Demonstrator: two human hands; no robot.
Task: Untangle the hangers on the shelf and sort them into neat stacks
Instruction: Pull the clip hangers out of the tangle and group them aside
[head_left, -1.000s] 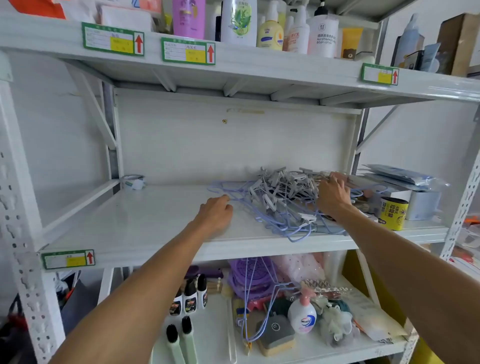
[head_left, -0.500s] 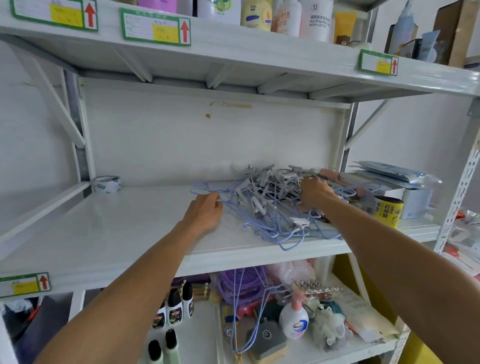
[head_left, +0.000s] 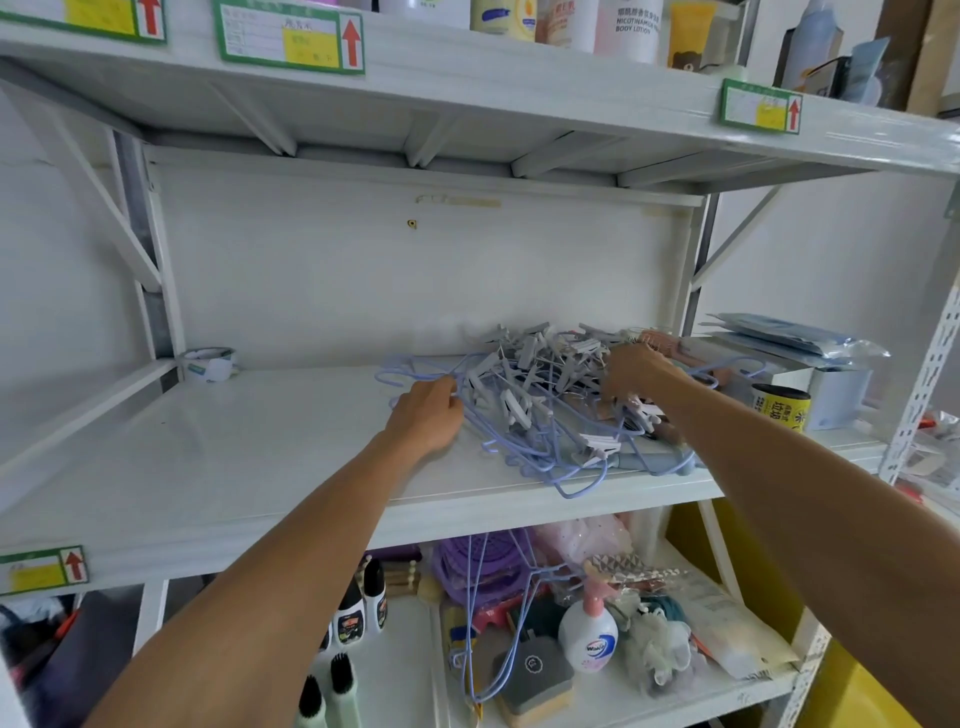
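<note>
Lilac wire hangers (head_left: 524, 441) tangle beside a yellow can (head_left: 781, 408). Left hand (head_left: 426, 415) grips their left edge; right hand (head_left: 634, 371) sinks among them, grip unclear.

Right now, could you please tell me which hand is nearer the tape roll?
Left. The left hand is at the left edge of the hangers, toward the tape roll; the right hand is over their right part.

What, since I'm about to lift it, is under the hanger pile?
The hanger pile lies on the white shelf; a grey-blue flat thing pokes out under its front right edge. Its tangle and the right hand cover whatever else is beneath.
</note>
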